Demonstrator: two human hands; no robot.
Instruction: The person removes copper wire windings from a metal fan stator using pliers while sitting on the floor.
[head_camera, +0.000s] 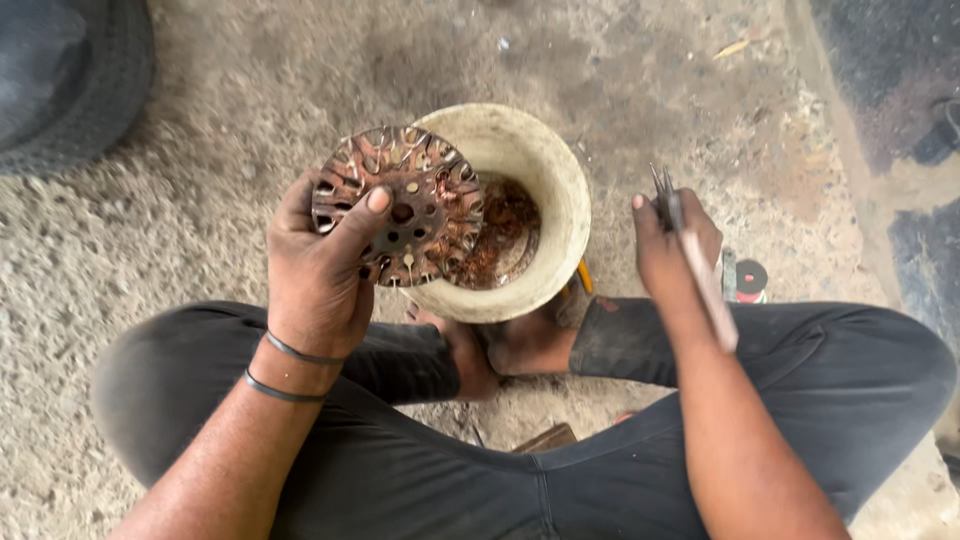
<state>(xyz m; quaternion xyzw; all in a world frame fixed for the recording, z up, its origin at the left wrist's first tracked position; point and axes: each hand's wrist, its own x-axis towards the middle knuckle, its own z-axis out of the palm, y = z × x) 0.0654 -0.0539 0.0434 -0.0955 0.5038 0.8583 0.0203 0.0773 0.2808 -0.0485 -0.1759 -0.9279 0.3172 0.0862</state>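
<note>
Seated cross-legged on a gritty concrete floor (180, 230), bare feet (500, 345) tucked against a cream plastic bucket (560, 190) at twelve o'clock from the lap. Inside the bucket, a tangle of copper wire scrap (505, 235). At ten o'clock, far corner, a dark tyre (70, 80). At three o'clock beside the right knee, a small red-and-black spool (750, 280); under the bucket's lower right edge, a yellow handle (584, 275) peeking out.

Left hand (320, 270) wrapped around a round copper-wound stator disc (400, 205), thumb pressed on its face, flat side tilted toward the camera, overlapping the bucket's nine o'clock rim. Right hand (675, 245) closed on slim pliers (668, 200), long axis running eleven to five o'clock, tips pointing up toward eleven, just right of the bucket.
</note>
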